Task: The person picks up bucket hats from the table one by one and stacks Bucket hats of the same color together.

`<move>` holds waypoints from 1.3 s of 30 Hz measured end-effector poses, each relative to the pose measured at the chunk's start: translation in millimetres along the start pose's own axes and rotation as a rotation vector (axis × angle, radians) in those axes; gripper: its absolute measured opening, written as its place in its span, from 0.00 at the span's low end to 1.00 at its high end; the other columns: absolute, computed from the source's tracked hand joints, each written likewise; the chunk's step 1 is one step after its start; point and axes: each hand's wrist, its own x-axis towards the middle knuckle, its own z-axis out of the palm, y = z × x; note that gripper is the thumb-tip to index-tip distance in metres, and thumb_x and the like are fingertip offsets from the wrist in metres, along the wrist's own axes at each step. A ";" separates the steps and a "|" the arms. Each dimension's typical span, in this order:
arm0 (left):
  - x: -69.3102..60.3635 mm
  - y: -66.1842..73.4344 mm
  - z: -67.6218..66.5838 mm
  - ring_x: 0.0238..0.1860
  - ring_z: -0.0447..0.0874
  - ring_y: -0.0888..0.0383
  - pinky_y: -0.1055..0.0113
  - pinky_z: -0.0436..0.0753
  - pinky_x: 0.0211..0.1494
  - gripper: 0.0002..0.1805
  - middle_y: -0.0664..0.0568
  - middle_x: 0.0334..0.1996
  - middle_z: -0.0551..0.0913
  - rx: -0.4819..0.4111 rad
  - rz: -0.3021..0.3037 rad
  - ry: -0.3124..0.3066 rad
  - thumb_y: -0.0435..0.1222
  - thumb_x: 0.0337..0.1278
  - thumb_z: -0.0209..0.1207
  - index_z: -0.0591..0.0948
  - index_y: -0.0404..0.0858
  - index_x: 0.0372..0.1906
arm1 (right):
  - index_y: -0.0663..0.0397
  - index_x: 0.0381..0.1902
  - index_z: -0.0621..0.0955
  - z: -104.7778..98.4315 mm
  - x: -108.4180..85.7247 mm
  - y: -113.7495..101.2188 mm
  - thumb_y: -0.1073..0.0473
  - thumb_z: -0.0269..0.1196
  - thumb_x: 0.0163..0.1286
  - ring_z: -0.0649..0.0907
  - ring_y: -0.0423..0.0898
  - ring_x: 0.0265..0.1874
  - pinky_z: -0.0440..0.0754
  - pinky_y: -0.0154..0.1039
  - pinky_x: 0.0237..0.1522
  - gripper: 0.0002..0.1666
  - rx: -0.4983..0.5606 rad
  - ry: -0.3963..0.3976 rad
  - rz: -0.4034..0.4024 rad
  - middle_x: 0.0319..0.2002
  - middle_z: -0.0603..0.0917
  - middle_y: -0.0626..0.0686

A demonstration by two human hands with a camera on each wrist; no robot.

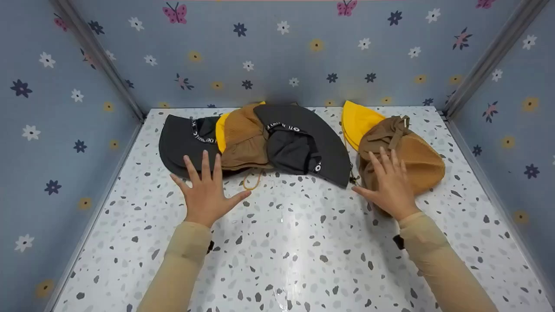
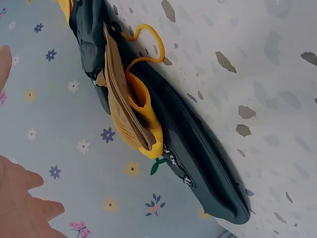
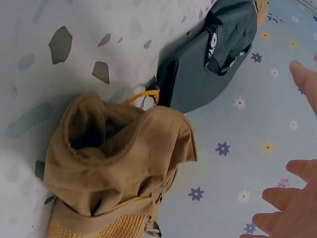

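Observation:
Both hands are spread with straight fingers and hold nothing. The left hand (image 1: 204, 193) is in front of a black wide-brimmed hat (image 1: 173, 143) in the head view; the right hand (image 1: 390, 186) overlaps a brown hat (image 1: 422, 162) on the right. A second brown hat (image 1: 245, 149) lies over a yellow piece (image 1: 220, 132) and the first black hat, beside another black hat (image 1: 321, 130) with white lettering. Behind the right brown hat is a yellow hat (image 1: 360, 121). Whether either hand touches a hat, I cannot tell.
The hats lie along the back of a white speckled table (image 1: 282, 251). Flower-patterned panels (image 1: 269, 52) stand at the back and both sides, with metal strips at the corners. A yellow cord loop (image 1: 251, 182) hangs from the left pile.

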 end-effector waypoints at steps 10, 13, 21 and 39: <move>1.7 15.0 8.6 0.77 0.39 0.29 0.25 0.52 0.72 0.59 0.39 0.78 0.52 -0.150 -0.030 -0.001 0.73 0.53 0.53 0.52 0.41 0.79 | 0.60 0.73 0.66 36.8 14.6 -14.0 0.44 0.70 0.63 0.57 0.64 0.75 0.55 0.61 0.77 0.47 0.028 0.010 -0.052 0.75 0.60 0.64; 0.3 21.2 13.8 0.78 0.41 0.31 0.30 0.54 0.74 0.57 0.40 0.78 0.54 -0.211 -0.036 -0.017 0.73 0.54 0.52 0.52 0.42 0.79 | 0.61 0.71 0.68 51.3 16.1 -17.1 0.46 0.69 0.65 0.61 0.64 0.74 0.60 0.61 0.75 0.44 0.025 -0.008 -0.052 0.74 0.63 0.65; -1.3 39.2 23.8 0.77 0.51 0.36 0.37 0.60 0.76 0.53 0.44 0.76 0.60 -0.418 -0.030 0.019 0.67 0.57 0.57 0.58 0.40 0.77 | 0.63 0.70 0.70 75.6 24.9 -20.6 0.48 0.69 0.64 0.66 0.63 0.71 0.68 0.60 0.71 0.42 0.052 -0.071 -0.020 0.73 0.66 0.65; -4.5 79.5 48.9 0.76 0.56 0.43 0.45 0.59 0.78 0.45 0.42 0.75 0.61 -0.858 -0.163 -0.172 0.61 0.64 0.55 0.59 0.41 0.77 | 0.68 0.65 0.73 96.0 48.5 -25.4 0.61 0.65 0.63 0.76 0.67 0.61 0.79 0.60 0.60 0.33 -0.131 -0.097 0.027 0.65 0.73 0.69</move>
